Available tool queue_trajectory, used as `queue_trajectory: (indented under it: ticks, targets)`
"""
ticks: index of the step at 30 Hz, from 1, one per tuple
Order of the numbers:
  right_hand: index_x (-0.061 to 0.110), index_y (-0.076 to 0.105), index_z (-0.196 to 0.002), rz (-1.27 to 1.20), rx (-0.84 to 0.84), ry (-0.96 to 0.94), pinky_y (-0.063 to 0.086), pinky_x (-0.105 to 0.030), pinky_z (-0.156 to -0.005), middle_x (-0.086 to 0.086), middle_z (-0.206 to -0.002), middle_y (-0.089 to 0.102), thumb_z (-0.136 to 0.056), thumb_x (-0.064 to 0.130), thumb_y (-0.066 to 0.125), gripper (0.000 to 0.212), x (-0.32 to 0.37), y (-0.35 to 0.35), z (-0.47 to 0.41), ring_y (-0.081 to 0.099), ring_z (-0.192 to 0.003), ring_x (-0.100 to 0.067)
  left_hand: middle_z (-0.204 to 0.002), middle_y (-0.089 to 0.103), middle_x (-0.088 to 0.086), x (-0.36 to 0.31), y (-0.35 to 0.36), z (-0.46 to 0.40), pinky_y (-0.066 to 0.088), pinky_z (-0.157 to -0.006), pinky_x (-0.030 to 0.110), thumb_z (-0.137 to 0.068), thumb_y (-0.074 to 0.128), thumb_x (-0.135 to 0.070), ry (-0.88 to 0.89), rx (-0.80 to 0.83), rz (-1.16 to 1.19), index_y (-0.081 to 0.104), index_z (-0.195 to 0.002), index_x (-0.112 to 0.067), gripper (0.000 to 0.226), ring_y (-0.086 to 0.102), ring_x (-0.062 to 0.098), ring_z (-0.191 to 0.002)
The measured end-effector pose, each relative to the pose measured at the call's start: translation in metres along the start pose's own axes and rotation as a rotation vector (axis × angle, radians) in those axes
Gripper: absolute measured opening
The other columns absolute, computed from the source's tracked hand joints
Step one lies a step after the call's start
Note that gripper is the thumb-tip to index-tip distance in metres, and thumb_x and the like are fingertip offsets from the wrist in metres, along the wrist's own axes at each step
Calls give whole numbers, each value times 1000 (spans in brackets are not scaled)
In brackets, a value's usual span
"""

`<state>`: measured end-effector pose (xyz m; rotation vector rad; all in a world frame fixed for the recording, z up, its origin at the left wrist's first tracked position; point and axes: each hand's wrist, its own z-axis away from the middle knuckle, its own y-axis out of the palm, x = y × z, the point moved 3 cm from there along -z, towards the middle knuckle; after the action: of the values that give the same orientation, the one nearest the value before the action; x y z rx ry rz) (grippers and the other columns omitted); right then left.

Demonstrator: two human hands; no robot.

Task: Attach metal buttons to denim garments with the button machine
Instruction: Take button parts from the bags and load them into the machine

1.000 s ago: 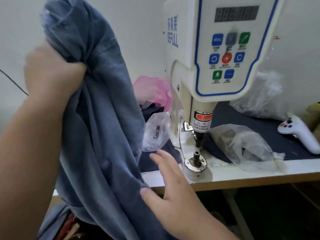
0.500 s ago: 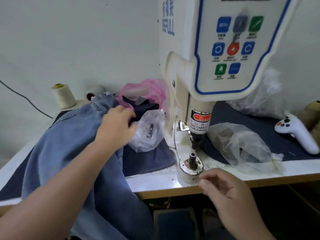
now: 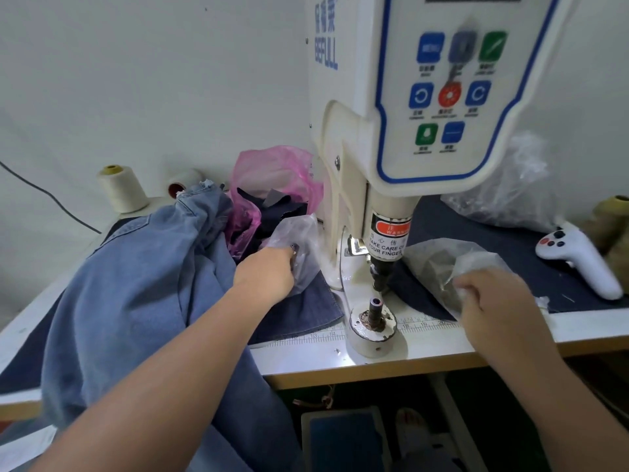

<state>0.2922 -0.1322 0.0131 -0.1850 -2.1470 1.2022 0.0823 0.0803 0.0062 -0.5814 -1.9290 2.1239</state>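
A: Denim (image 3: 143,284)?
B: Heaped on table (image 3: 306,362) left of machine (image 3: 391,131), one side hanging off front edge. Soft, floppy, fairly heavy by the look; best pinched at a hem or placket, flat, then slid over die (image 3: 376,306). Probably drags if lifted by one corner.

A: Buttons?
B: Small, hard, likely slippery. Loose inside thin crinkly bags. Best pinched singly with fingertips. Bags light, likely to shift when poked.

A: Left hand (image 3: 267,274)?
B: Reaching into small clear bag (image 3: 296,247) just left of machine. Fingers hidden by plastic, pinching or not: cannot tell. Dark bit by knuckles, maybe a button part.

A: Right hand (image 3: 493,296)?
B: At clear bag (image 3: 442,267) right of die, fingers curled, nipping the plastic.

A: Die?
B: Bare, nothing loaded, no cloth under it.

A: Counts?
B: One machine. One light denim garment. Two hands. Four bags: two clear ones near die, one pink (image 3: 272,185) behind, one clear by wall (image 3: 503,185). Two cream spools (image 3: 121,189) at back left, one tan at far right. One white handset (image 3: 578,260). Dark cloth (image 3: 306,308) under bags. Buttons: uncountable.
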Motion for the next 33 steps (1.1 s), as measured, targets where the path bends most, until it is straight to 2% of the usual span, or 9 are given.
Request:
queue_trajectory:
  ticks: [4, 9, 11, 14, 18, 21, 25, 29, 33]
  targets:
    - [5, 66, -111, -11, -41, 76, 38, -32, -81, -14, -120, 54, -95, -3, 47, 26, -2, -7, -7, 51, -95, -23, -124, 62, 9, -7, -5, 0, 41, -82, 36, -100, 47, -20, -47, 74, -37, 59, -128, -20, 31, 58, 32, -117]
    - [13, 64, -97, 179, 187, 295, 41, -36, -67, -6, -88, 59, -96, 5, 45, 21, -15, 1, -14, 54, -80, -20, -117, 66, 5, -9, -1, -2, 48, -80, 39, -98, 52, -17, -21, -6, -164, 62, -125, -21, 29, 63, 30, -111]
    - [17, 62, -97, 243, 245, 309, 43, -45, -88, -5, -85, 61, -98, 10, 43, 20, -20, 5, -14, 57, -87, -23, -116, 66, 5, -9, 2, -3, 46, -77, 39, -98, 50, -17, -3, -40, -164, 61, -125, -22, 30, 63, 30, -109]
    - [21, 59, -104, 350, 337, 314, 23, -53, -113, -4, -101, 65, -103, 21, 39, 20, -24, 11, -19, 57, -113, -30, -119, 66, 7, -8, 3, -5, 49, -85, 42, -100, 48, -20, -18, -37, -134, 63, -124, -20, 29, 62, 31, -112]
    - [19, 57, -111, 463, 502, 304, 18, -55, -119, -4, -106, 59, -105, 26, 36, 22, -31, 15, -28, 50, -125, -29, -119, 67, 5, -9, 1, -7, 48, -88, 40, -101, 49, -20, -44, -4, -156, 66, -120, -18, 27, 62, 29, -115]
    - [12, 54, -121, 461, 535, 311, 32, -50, -113, -9, -118, 60, -106, 28, 37, 28, -35, 19, -30, 52, -122, -29, -117, 67, 4, -11, -2, -6, 45, -80, 37, -99, 49, -18, -31, -17, -184, 66, -119, -19, 26, 63, 28, -112]
    - [19, 54, -87, 403, 337, 240, 44, -37, -76, -1, -84, 58, -105, 28, 36, 26, -33, 19, -26, 56, -78, -17, -109, 67, 4, -8, -2, -3, 41, -73, 35, -101, 43, -26, 5, -115, -102, 65, -117, -21, 27, 64, 28, -103]
    - [24, 42, -71, 387, 179, 159, 50, -45, -82, 3, -73, 54, -100, 26, 41, 30, -38, 25, -17, 52, -68, -16, -90, 58, 1, -5, -7, 8, 39, -64, 35, -98, 44, -28, 38, -351, 109, 64, -109, -18, 25, 51, 24, -78]
    - [24, 43, -65, 334, 35, 115, 28, -29, -53, 3, -65, 50, -97, 23, 48, 32, -42, 27, -13, 45, -57, -12, -72, 65, -10, -8, -9, 29, 50, -71, 31, -89, 59, -19, 43, -433, 592, 69, -85, -25, 12, 60, 12, -73]
